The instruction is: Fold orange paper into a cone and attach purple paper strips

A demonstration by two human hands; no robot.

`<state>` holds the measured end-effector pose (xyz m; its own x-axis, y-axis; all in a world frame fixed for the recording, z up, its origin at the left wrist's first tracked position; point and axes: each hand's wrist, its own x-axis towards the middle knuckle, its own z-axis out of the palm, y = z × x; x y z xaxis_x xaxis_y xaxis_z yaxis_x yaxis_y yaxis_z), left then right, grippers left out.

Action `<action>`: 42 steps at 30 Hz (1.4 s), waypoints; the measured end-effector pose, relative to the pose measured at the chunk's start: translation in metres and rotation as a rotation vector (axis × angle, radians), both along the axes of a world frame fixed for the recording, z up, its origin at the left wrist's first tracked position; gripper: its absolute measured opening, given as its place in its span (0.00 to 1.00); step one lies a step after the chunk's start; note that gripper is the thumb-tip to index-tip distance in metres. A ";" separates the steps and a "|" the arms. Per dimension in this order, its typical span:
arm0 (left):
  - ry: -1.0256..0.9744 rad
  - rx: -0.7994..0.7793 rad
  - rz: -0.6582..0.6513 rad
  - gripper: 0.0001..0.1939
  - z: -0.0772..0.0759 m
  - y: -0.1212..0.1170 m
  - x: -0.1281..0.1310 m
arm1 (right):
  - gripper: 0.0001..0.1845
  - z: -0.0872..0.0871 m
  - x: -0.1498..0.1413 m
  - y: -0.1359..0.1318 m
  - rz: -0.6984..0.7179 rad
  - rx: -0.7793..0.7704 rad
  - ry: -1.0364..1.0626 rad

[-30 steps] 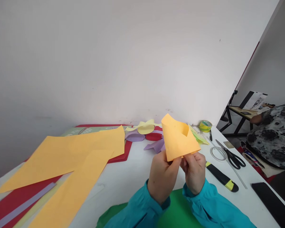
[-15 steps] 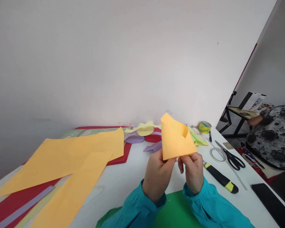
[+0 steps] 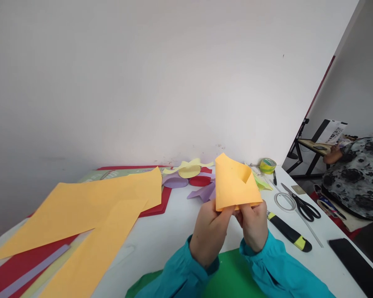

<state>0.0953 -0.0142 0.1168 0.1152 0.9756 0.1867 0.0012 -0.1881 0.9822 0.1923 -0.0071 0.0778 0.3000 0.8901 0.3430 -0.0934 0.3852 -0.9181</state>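
A folded piece of orange paper (image 3: 233, 184) is held up above the white table, its top edge curling open at the right. My left hand (image 3: 210, 231) pinches its lower left edge, the thumb in front. At the lower right edge my right hand (image 3: 253, 225) grips the same paper between thumb and fingers. Fingers behind the paper are hidden. Green paper (image 3: 233, 273) lies below my forearms. Just beyond the held paper are curled paper pieces in purple (image 3: 203, 192), red (image 3: 200, 180) and yellow (image 3: 189, 169).
Large orange sheets (image 3: 90, 203) cover red paper (image 3: 27, 265) at left. On the right lie a utility knife (image 3: 289, 231), black-handled scissors (image 3: 306, 208), a tape roll (image 3: 285, 202), yellow tape (image 3: 267, 165) and a black strip (image 3: 354, 265). A person in floral clothing (image 3: 354, 178) sits beyond the table.
The held orange paper shifted slightly left, then back to the right and a little lower. My right fingers, briefly loosened below the edge, have closed in beside my left thumb.
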 end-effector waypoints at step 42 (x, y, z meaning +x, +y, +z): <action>0.169 0.151 0.023 0.11 0.005 -0.004 -0.004 | 0.11 0.004 -0.002 -0.005 -0.035 0.046 -0.089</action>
<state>0.0914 -0.0178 0.1214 0.1356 0.9408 0.3108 0.1697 -0.3311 0.9282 0.1900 -0.0121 0.0822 0.2969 0.8624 0.4100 0.0017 0.4288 -0.9034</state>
